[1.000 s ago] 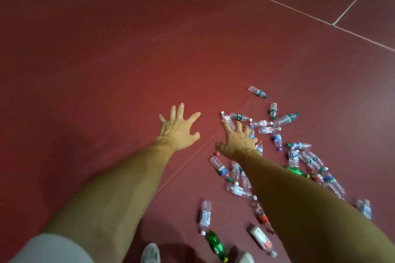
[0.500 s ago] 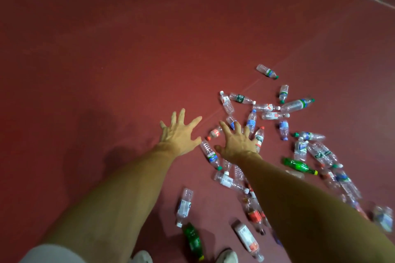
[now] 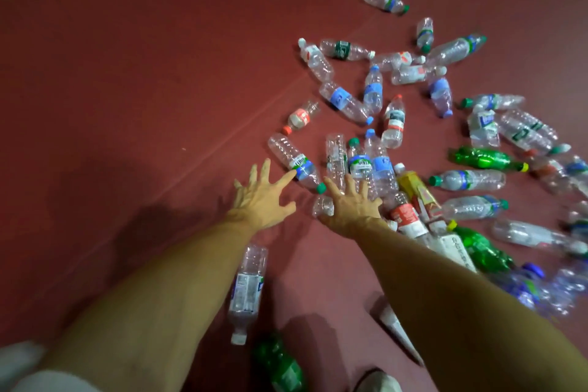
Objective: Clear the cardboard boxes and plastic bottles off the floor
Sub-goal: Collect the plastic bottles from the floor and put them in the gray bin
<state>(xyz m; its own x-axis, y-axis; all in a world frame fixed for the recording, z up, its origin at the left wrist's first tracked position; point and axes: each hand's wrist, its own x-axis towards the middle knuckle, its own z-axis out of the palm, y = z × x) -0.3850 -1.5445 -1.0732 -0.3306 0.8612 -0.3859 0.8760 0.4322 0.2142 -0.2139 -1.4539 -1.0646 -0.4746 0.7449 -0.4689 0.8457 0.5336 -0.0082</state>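
- Fingers (image 3: 284, 177) of the left hand (image 3: 261, 197) are spread wide and straight, and nothing is held. One fingertip is seen just beside a clear bottle with a green cap (image 3: 296, 162), but whether it is touched cannot be told.
- The right hand (image 3: 351, 204) is splayed the same way and is also empty. It is held over the near edge of the bottle pile (image 3: 381, 165), with a small clear bottle (image 3: 322, 205) lying just beside its thumb.
- Both palms are turned down and both arms are stretched out. This is judged to be a reach for gathering several bottles at once, not for picking out one.
- The plastic bottles are scattered on their sides over the red floor (image 3: 127, 73), thickest ahead and to the right. No cardboard box can be seen.
- One lone bottle (image 3: 246, 289) is left between the forearms, well apart from the pile, and a green bottle (image 3: 280, 366) lies near a shoe (image 3: 378, 380) at the lower edge.
- Bare floor is left on the left side, so room for sweeping is judged widest there. On the right the bottles touch and overlap, and rolling is likely if they are nudged.
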